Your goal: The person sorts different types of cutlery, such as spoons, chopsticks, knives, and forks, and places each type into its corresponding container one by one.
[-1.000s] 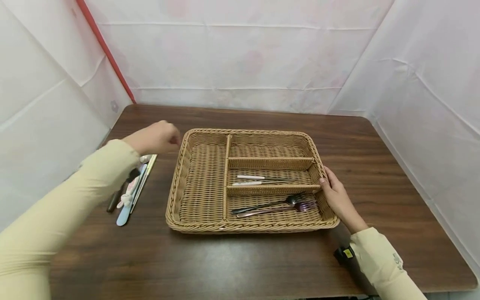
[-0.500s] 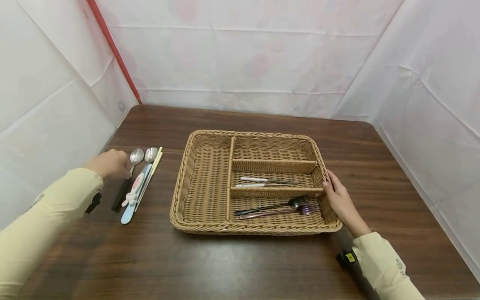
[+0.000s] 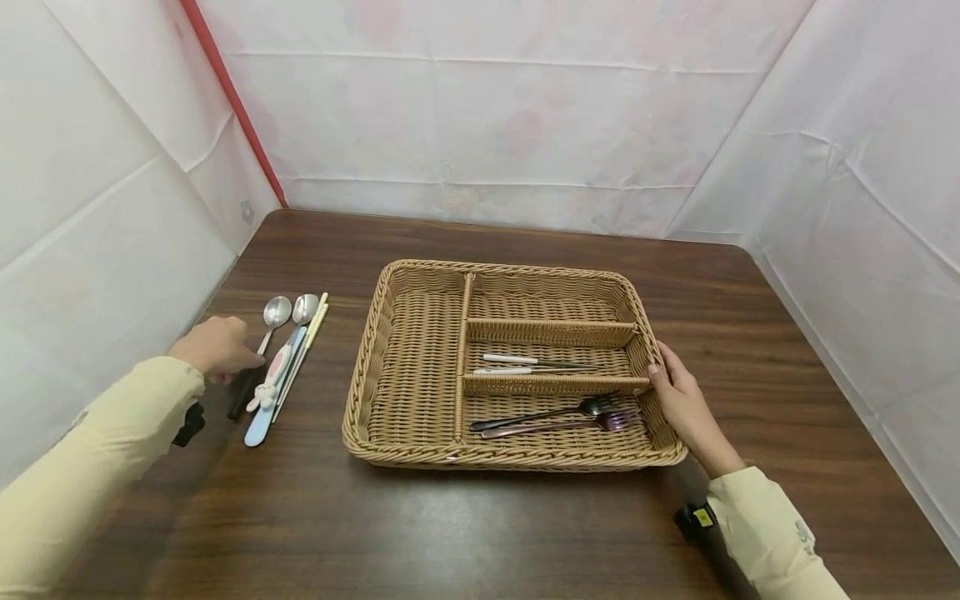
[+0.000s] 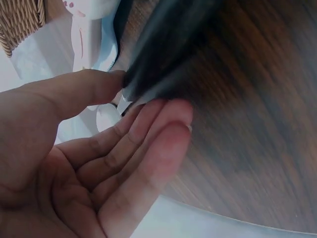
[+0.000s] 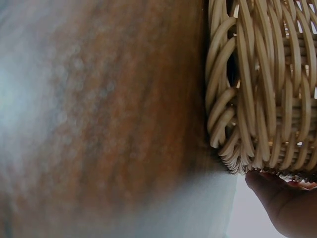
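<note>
The basket (image 3: 562, 457) is pinched at its three o'clock by the right hand (image 3: 681, 402). At nine, the dark-handled spoon (image 3: 276, 313) seems touched by the left hand (image 3: 219, 347); whether pinched cannot be told. Probably light, stiff, slick: best held mid-handle.

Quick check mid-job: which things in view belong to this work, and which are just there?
Likely in the job:
left hand, at the dark-handled spoon
blue-handled utensil and yellow-ended chopsticks beside it
right hand, holding the wicker basket
forks and white-handled chopsticks inside

Likely just there:
table
white curtain
red strip
</note>
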A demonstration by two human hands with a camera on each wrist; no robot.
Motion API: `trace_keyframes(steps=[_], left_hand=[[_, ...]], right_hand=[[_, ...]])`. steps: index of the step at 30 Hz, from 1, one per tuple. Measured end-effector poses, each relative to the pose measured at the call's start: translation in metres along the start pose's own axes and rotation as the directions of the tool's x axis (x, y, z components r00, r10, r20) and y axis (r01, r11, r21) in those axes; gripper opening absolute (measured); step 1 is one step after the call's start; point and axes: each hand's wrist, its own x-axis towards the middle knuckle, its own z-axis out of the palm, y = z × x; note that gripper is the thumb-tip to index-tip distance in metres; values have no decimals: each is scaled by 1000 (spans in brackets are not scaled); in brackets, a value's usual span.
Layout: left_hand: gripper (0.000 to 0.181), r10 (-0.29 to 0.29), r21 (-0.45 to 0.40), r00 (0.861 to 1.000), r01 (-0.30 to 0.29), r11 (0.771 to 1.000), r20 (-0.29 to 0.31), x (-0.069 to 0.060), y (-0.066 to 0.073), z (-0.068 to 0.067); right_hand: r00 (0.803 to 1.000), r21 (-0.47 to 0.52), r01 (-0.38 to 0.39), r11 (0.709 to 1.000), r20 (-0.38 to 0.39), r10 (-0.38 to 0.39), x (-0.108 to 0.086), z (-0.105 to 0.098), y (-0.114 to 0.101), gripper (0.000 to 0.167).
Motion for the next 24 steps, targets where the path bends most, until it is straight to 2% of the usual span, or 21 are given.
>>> trace_keyframes(steps=[6, 15, 19, 24], left_hand=[[29, -15, -5, 1000, 15, 1000, -17, -1, 3, 4], [24, -26, -10, 996, 25, 1000, -84, 1, 2, 5], [23, -11, -25, 996, 9, 1000, -93, 1, 0, 0], [24, 11, -37, 997, -14, 999, -77, -1, 1, -15]], right_hand=[[1000, 3, 5, 1000, -2, -5, 0, 0, 1, 55], [999, -9, 33, 999, -11, -33, -1, 0, 0, 55], [999, -10, 36, 999, -12, -36, -1, 0, -1, 55], [1000, -1, 28, 1000, -9, -28, 0, 0, 1, 55]])
